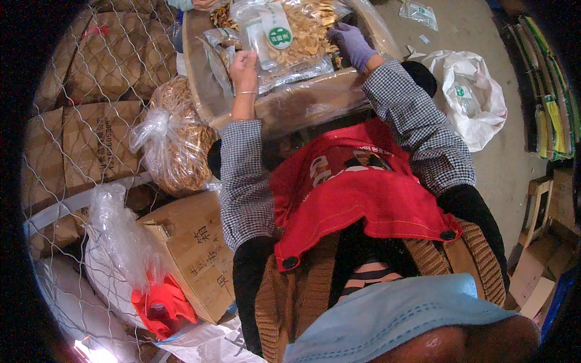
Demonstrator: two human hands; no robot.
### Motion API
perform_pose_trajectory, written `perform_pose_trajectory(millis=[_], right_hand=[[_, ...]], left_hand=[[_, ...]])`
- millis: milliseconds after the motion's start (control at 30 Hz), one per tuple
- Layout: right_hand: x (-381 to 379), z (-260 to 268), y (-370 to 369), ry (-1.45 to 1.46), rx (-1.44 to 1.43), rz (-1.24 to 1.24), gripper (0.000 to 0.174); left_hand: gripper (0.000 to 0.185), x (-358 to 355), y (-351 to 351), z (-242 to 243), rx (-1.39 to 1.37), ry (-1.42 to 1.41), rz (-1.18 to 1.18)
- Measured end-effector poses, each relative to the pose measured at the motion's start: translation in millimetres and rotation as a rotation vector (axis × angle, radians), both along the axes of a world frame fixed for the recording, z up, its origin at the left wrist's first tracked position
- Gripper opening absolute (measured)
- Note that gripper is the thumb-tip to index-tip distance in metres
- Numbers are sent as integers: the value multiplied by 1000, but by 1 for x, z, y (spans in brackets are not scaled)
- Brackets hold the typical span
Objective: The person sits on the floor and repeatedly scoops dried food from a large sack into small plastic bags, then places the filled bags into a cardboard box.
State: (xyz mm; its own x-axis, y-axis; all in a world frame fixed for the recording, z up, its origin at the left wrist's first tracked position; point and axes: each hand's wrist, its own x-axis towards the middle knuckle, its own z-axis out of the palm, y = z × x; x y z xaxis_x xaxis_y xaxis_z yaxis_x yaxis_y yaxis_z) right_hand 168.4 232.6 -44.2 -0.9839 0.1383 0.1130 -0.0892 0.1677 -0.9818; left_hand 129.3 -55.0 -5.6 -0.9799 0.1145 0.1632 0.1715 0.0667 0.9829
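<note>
A cardboard box [290,109] lined with clear plastic stands before me, holding dried, light brown food pieces [313,22] and clear packets. A clear plastic packet [268,27] with a green round label lies on top. My left hand [245,70], bare with a bracelet, is at the packet's lower left corner with its fingers curled; whether it grips the plastic is unclear. My right hand [354,45], in a purple-grey glove, reaches over the box's right side, its fingers at the edge of the dried pieces. What those fingers hold is hidden.
A tied clear bag of dried strands [179,140] leans left of the box, beside wire mesh [91,149] and stacked cartons [102,131]. A marked carton [195,254] stands nearer. At right, a white sack [490,100] holds packets. Another person's hand [204,4] shows beyond the box.
</note>
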Motion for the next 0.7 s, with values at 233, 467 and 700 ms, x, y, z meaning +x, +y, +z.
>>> perform_pose_trajectory(millis=[233,467,700], right_hand=[[0,-9,19,-21,26,-302,22],[-1,-4,10,7,-421,-400,38],[14,20,3,67,-173,-434,36]], left_hand=[[23,-15,-37,21,-342,334,91],[24,-15,-65,89,-627,478,-12],[20,-3,-71,149,-749,601,34]])
